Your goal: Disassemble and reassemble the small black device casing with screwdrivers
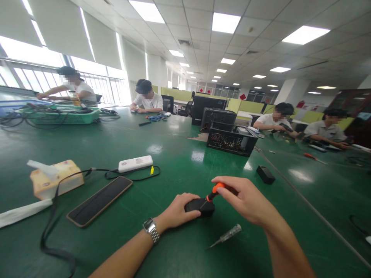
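My left hand (181, 210) is closed around a small black box-shaped device (207, 208), holding it down on the green table. An orange and black screwdriver (215, 192) is in the grip of my right hand (246, 197), thumb and fingers around its orange handle. It leans to the right, its tip touching the top of the device; the exact contact spot is too small to make out. Just in front of the device lies a second screwdriver (228, 234) with a clear handle, its shaft pointing to the lower left.
On the left are a phone (100, 200), a white power bank-like block (135, 163) with a cable and a tissue pack (56, 179). Another black block (265, 174) sits to the right. Beyond stand an opened computer case (232, 141) and a green basket (60, 116). Several people work around the table.
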{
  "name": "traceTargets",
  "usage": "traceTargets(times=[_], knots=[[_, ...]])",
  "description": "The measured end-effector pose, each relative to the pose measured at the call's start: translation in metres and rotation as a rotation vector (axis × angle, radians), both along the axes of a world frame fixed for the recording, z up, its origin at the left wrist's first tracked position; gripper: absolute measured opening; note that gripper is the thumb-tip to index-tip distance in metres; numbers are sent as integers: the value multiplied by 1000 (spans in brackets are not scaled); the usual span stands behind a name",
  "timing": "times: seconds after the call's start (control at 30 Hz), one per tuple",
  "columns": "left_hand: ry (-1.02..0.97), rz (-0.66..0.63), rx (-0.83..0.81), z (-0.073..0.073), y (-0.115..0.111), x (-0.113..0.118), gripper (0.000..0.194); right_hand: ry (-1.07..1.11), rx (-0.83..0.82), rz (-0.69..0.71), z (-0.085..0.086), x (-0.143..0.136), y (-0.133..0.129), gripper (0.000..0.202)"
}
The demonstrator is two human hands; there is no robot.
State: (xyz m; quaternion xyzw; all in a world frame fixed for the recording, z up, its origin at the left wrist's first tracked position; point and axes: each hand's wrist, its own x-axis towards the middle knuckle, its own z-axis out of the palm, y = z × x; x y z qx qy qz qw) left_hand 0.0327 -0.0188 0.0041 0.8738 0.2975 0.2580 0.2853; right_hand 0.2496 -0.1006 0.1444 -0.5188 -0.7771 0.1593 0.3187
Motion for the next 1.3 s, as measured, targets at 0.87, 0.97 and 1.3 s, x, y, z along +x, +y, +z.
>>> traceTargets(times=[0.87, 0.97, 1.3], knots=[[-32, 192, 115, 3, 4, -3, 37, -345, -347, -69, -110, 55, -15, 26], [-34, 161, 129, 3, 4, -3, 40, -420, -346, -41, -108, 45, -22, 12], [-179, 58, 61, 2, 2, -2, 34, 3, -202, -111, -109, 63, -8, 15]])
